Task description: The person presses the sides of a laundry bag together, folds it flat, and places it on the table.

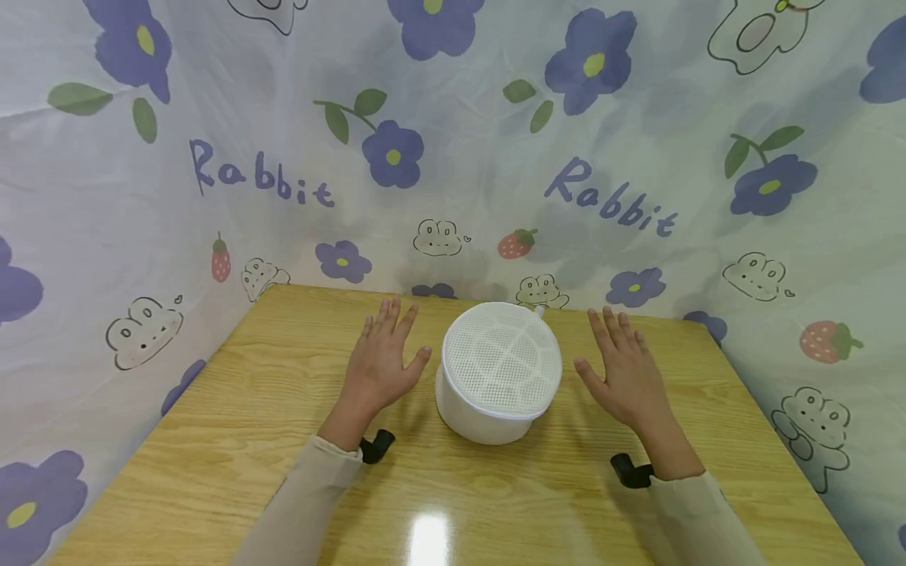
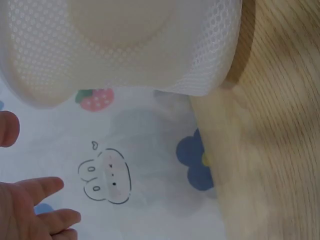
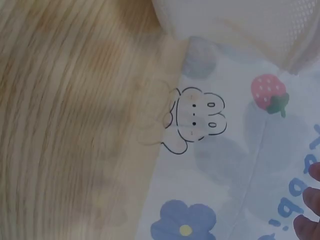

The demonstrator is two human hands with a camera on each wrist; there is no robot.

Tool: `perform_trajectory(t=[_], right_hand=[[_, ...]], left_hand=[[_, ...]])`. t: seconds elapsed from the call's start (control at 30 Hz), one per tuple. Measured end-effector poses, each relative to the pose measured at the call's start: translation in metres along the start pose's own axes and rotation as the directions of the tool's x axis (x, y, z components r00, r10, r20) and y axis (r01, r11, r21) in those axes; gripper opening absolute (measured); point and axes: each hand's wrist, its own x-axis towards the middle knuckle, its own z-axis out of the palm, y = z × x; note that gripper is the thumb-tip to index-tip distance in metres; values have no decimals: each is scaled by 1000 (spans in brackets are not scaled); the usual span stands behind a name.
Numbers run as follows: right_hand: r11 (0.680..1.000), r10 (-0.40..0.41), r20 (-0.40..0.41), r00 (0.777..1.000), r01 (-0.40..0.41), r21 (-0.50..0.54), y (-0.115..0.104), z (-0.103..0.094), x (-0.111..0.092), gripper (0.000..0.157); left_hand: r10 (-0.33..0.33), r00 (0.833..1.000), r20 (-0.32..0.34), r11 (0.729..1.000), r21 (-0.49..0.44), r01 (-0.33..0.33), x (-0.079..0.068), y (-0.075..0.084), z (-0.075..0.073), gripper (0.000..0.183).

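A white, drum-shaped mesh laundry bag (image 1: 501, 362) stands upright on the wooden table, its round mesh top facing up with ribs showing through. A small white tab sticks out at its back right. To the left of the bag, my left hand (image 1: 382, 365) is held with fingers straight and thumb spread towards it. My right hand (image 1: 626, 377) mirrors this on the other side, a gap away from the bag. Both palms are bare of any object. Honeycomb mesh on the bag's side (image 2: 215, 45) fills the top of the left wrist view.
The wooden table (image 1: 248, 409) reaches back to a white cloth wall (image 1: 467, 189) printed with purple flowers, rabbits and strawberries. Similar cloth hangs at the left and right. Black wrist devices (image 1: 378, 446) sit by both cuffs. Light glares on the front of the table.
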Motion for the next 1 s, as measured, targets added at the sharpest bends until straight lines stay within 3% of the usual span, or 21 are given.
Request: perform_trajectory(t=[0.23, 0.67, 1.0], right_hand=[[996, 0, -8, 1000, 1, 85, -5, 3, -1, 73], [996, -20, -37, 999, 24, 84, -7, 2, 3, 70], [996, -17, -20, 1000, 19, 89, -9, 4, 3, 71]], left_hand=[[4, 1000, -8, 1000, -20, -5, -1, 1, 1, 69], [20, 999, -28, 999, -35, -20, 2, 2, 3, 67], [13, 1000, 4, 999, -40, -13, 2, 8, 1, 68]])
